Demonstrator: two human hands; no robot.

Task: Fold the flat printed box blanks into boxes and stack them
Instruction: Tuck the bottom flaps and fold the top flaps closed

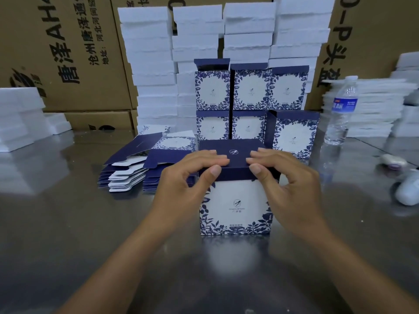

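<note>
A white box with blue leaf print (235, 209) stands upright on the steel table, its dark blue lid flap (233, 152) folded over the top. My left hand (188, 177) pinches the flap's front left edge, fingers on top and thumb on the front lip. My right hand (285, 177) pinches the front right edge the same way. Behind it several folded boxes (249, 91) stand in two rows, their lids up. A pile of flat blanks (145, 164) lies to the left of the box.
Tall stacks of white foam pads (154, 64) and brown cartons (68, 53) line the back. More foam sits at left (20, 114) and right (371, 105). A water bottle (341, 112) stands at right, with small white objects (408, 191) near the right edge.
</note>
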